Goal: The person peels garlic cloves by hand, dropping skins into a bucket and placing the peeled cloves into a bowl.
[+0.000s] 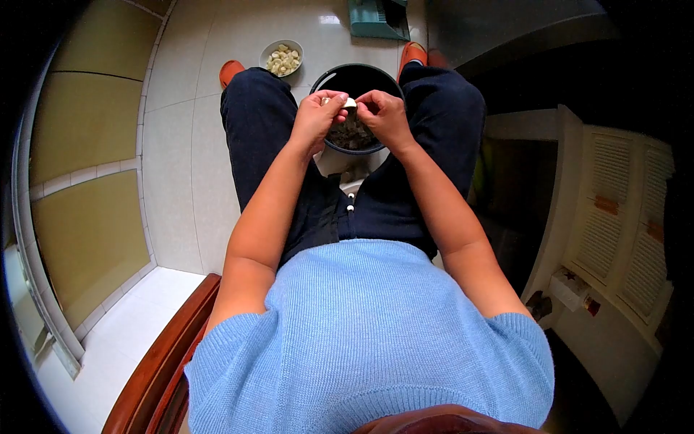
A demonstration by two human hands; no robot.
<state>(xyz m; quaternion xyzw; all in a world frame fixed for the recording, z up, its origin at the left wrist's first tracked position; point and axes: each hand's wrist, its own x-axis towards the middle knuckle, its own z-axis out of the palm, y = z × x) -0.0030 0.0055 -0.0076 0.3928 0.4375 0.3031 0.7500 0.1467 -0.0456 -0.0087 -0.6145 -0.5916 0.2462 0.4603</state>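
Note:
My left hand pinches a whitish garlic clove between thumb and fingers. Beside it, my right hand is closed in a pinch close to the clove's right side; whatever its fingertips hold is too small to make out. Both hands are above a black bucket between my knees. Dark, flaky scraps lie inside the bucket, partly covered by my hands. A white bowl of pale, peeled-looking cloves stands on the floor beyond my left knee.
A teal dustpan-like container stands on the tiled floor past the bucket. My feet wear orange slippers. A reddish wooden chair part is at lower left. White louvered doors are on the right.

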